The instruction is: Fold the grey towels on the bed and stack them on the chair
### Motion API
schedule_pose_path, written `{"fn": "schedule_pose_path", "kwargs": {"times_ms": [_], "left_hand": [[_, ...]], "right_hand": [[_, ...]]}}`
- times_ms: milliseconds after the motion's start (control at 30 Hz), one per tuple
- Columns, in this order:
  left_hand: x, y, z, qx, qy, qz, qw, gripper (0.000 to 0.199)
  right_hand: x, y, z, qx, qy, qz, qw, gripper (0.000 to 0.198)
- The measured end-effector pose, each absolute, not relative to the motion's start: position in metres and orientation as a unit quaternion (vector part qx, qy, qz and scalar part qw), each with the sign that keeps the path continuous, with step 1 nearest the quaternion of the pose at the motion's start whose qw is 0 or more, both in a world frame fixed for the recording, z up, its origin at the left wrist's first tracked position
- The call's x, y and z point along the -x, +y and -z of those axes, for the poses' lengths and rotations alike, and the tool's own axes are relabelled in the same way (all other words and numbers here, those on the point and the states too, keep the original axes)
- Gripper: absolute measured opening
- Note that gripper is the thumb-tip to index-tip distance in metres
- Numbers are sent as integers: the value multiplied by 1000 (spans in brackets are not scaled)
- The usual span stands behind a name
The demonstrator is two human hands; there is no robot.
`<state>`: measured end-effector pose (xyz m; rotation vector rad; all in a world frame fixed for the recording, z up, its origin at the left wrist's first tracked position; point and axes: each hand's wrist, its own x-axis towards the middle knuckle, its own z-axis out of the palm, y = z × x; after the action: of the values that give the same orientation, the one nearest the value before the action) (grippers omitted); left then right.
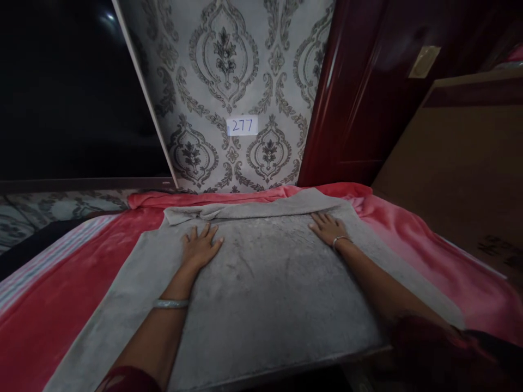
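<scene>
Our fingers (204,231) lie spread and relaxed, clasping nothing, on the grey cloth (278,294) that fills the centre and lower part of the frame. We rest our left hand (200,251) left of centre and our right hand (329,231) right of centre, both near the cloth's folded upper edge. Red-and-pink fabric (122,239) shows beneath it, at frame left and right.

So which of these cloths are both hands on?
The grey cloth, uppermost in the middle: the left hand and right hand lie spread on it. The red cloth and striped cloth show outside its edges, with neither hand on them.
</scene>
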<state>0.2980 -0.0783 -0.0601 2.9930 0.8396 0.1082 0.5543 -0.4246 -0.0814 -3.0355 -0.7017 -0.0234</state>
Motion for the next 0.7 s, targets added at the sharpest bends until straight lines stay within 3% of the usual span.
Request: {"fn": "schedule_pose_path", "kwargs": {"times_ms": [400, 533, 700], "left_hand": [[-299, -79, 56, -961, 273, -30, 24, 67], [-298, -83, 55, -960, 276, -32, 28, 67], [-291, -92, 48, -965, 244, -91, 23, 55]], "right_hand": [[-573, -559, 104, 996, -57, -4, 73, 69], [-549, -550, 93, 996, -57, 29, 65, 68], [-503, -468, 82, 957, -275, 61, 66, 62]]}}
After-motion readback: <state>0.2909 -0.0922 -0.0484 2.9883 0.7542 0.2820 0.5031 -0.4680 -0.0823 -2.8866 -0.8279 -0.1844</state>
